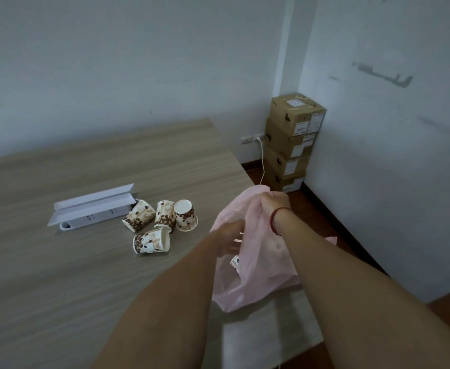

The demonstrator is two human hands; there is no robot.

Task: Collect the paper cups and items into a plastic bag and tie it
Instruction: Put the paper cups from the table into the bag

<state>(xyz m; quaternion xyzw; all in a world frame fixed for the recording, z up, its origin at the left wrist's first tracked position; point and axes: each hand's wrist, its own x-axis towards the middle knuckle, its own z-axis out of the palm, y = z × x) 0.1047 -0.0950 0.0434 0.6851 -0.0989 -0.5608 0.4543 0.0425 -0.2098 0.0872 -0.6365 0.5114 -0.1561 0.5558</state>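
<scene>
Right grip (273, 201) clutches pink bag (263, 265) rim at table (80, 278) right edge; left grip (230, 235) blurred, state unclear.

The right hand (274, 202) is gripping the bunched top edge of the pink plastic bag (261, 272), holding it up over the worktop (58, 288) near its right edge. The left hand (231, 235), blurred, is hovering at the bag's open mouth; its grip is unclear. One paper cup (235, 262) is showing through the film. Four patterned cups (151, 241) are sitting clustered beside a white power strip (90, 218) in its open box.
</scene>
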